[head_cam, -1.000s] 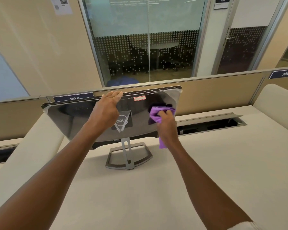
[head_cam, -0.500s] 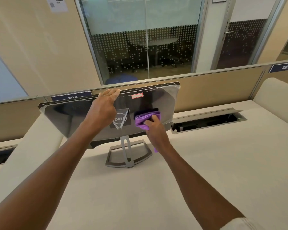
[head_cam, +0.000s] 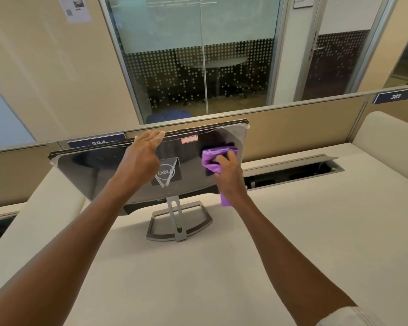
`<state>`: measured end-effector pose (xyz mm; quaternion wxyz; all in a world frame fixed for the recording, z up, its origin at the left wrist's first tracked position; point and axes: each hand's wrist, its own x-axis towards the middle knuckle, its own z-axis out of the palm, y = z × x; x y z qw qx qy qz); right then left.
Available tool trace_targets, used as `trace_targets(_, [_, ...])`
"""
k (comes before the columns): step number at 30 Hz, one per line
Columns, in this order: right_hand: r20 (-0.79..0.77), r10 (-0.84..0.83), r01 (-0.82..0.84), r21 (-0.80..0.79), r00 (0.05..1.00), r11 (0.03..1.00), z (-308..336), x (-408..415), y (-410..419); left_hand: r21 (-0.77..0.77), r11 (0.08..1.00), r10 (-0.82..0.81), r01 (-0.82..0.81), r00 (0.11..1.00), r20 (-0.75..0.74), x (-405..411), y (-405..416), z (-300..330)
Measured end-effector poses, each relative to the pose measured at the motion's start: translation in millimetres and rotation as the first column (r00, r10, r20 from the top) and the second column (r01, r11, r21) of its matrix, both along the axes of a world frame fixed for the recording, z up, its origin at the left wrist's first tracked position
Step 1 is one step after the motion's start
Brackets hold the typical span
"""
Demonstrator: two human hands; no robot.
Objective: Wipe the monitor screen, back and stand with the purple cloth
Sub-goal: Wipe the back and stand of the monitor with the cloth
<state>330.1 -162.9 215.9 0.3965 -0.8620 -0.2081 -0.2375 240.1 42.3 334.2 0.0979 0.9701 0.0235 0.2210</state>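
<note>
Head view, back of monitor (head_cam: 87,170) faces the camera, panel tilted, glossy dark rear surface with a logo plate just right of the left wrist.

Left hand (head_cam: 140,158): laid on the monitor's back near the top edge, fingers straight and close together, fingertips reaching the upper rim. It presses flat; nothing is gripped.

Between the hands: a small red-bordered label (head_cam: 189,139) on the panel, close under the top edge. Below both hands the stand (head_cam: 177,222), a slim upright post on an open trapezoid base, rests on the pale desk (head_cam: 222,278).

Right hand (head_cam: 229,175): fingers curled round the purple cloth (head_cam: 212,160), holding it bunched against the right part of the monitor's back. Most of the cloth sits above and left of the knuckles; a loose strip hangs out below the wrist. The two hands are apart, with the logo plate between them.

Right of the right hand: an open cable slot (head_cam: 292,172) in the desk, then a low partition (head_cam: 304,118) behind it.
</note>
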Motion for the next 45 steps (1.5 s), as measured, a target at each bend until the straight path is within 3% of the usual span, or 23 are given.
trace_targets(2, [-0.092,-0.090,0.092,0.026,0.992,0.995,-1.9,10.3,-20.0,0.014,1.000,-0.010,0.010,1.000,0.000,-0.6,1.2,-0.4])
trace_targets(5, [-0.087,-0.147,0.156,0.106,0.985,0.982,22.3,29.8,-40.5,0.013,1.000,-0.017,0.017,1.000,-0.002,0.1,3.1,-1.0])
trace_targets(8, [0.005,-0.155,0.153,0.123,0.988,0.981,46.3,31.0,-39.2,0.007,1.000,-0.014,0.014,1.000,0.004,1.5,3.5,-1.5])
trace_targets(11, [0.071,-0.082,0.077,0.071,0.994,0.995,29.9,20.1,-25.8,-0.011,1.000,-0.013,0.013,1.000,0.001,0.9,3.1,-2.6])
trace_targets(14, [-0.040,-0.039,0.040,0.022,0.998,0.999,-3.5,14.9,-22.8,-0.008,1.000,-0.016,0.016,1.000,-0.002,-0.2,2.1,-1.6])
trace_targets(17, [-0.150,-0.100,0.112,0.070,0.983,0.991,-5.6,22.0,-32.6,0.006,1.000,-0.021,0.021,1.000,0.001,-1.0,1.3,0.1])
trace_targets(21, [-0.056,-0.163,0.170,0.164,0.985,0.972,26.8,25.6,-31.7,0.004,1.000,-0.017,0.017,1.000,0.013,-0.3,1.9,-1.1])
trace_targets(26, [0.153,-0.049,0.037,0.082,0.987,0.996,28.1,4.9,7.5,0.013,1.000,-0.019,0.019,0.999,0.026,2.8,3.8,-4.5])
trace_targets(31, [0.097,0.034,-0.030,-0.045,0.995,0.999,-24.4,-11.0,10.3,0.030,1.000,-0.009,0.008,1.000,0.030,1.5,3.3,-4.7])
trace_targets(34, [0.004,-0.010,0.010,0.001,1.000,1.000,-31.8,-6.1,-1.8,0.041,0.999,-0.012,0.011,0.999,0.039,0.8,3.5,-5.2])
trace_targets(38, [0.080,-0.007,0.000,0.087,0.997,0.996,-7.0,-7.1,9.4,0.030,1.000,-0.009,0.008,0.999,0.049,1.7,3.9,-8.7])
trace_targets(41, [0.139,0.077,-0.082,0.032,0.987,0.996,-2.7,-17.8,35.1,0.033,0.999,-0.013,0.011,0.998,0.056,2.6,3.1,-8.1])
trace_targets(45, [0.102,0.192,-0.189,-0.042,0.976,0.981,-34.2,-30.0,52.8,0.039,0.999,-0.032,0.030,0.997,0.063,2.3,2.4,-6.0])
